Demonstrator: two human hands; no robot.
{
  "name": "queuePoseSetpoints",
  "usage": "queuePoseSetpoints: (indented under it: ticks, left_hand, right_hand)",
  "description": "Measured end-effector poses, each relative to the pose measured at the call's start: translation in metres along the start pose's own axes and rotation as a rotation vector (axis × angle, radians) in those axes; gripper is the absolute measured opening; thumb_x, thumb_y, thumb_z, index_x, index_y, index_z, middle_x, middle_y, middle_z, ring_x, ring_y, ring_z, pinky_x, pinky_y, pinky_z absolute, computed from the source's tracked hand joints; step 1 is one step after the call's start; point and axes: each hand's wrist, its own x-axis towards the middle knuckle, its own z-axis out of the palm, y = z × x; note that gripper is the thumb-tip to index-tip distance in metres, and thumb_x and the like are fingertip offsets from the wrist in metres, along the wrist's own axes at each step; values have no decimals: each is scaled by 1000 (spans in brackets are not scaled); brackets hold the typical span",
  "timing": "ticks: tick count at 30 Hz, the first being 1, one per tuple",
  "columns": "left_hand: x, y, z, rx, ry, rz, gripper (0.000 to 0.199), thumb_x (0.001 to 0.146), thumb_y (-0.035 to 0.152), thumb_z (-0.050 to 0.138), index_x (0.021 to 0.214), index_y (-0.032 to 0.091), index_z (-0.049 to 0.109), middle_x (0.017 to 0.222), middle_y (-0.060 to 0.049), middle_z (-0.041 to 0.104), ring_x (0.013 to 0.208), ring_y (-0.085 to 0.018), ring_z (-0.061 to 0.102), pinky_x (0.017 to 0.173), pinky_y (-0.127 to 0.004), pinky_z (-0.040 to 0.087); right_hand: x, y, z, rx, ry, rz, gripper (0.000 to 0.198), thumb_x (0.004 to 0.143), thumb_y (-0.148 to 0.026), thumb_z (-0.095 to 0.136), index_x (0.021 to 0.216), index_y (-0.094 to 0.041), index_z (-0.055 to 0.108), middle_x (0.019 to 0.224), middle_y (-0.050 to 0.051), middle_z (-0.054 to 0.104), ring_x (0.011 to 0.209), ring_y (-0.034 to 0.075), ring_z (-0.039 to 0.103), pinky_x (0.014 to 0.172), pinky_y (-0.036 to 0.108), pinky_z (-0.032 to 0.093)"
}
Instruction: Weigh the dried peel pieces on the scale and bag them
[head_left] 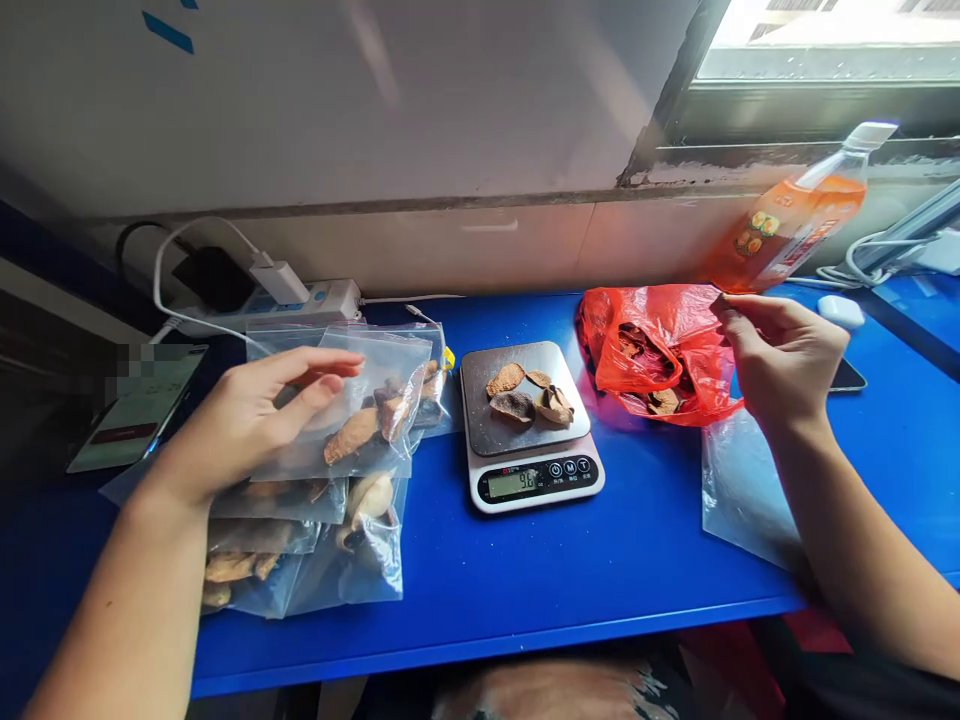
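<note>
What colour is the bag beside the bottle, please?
The bag is red, clearest in the head view.

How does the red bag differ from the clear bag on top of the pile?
Color: the red bag is strongly tinted, while the top clear bag is see-through.
Shape: the red bag is crumpled and bulging; the top clear bag lies flatter.
View inside: the red bag shows its contents through gaps, the top clear bag through its film.
Place: the red bag sits right of the scale, the top clear bag left.
Shared: both hold brownish pieces.

Bright daylight from upper-right window (832, 45), pale streaks on wall (480, 110), dim left edge
</note>
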Motion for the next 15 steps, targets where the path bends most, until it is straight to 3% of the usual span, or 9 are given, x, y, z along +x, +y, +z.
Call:
queuePoseSetpoints:
  ticks: [6,10,15]
  left_hand:
    - [-5,-17,12,306,22,140,30,91,48,42,110,31,59,121,6,63,115,-22,55,108,-35,37]
    - [-5,-14,13,337,10,177,29,93,45,39,111,30,57,120,3,62,116,-22,54,109,-36,35]
    - [-6,-13,13,346,-4,175,26,94,43,39,111,32,54,120,2,62,115,-22,54,109,-40,35]
  right_hand:
    - [-6,7,3,-73,-48,-72,19,80,-18,61,96,-11,69,88,14,72,71,21,71,61,32,56]
    - [-9,4,5,-93,-42,-129,27,82,-20,60,107,-13,69,91,13,72,74,21,71,64,32,56]
    - [-10,6,6,-131,-12,-147,27,80,-18,59,103,-10,72,90,14,73,74,21,71,68,33,57]
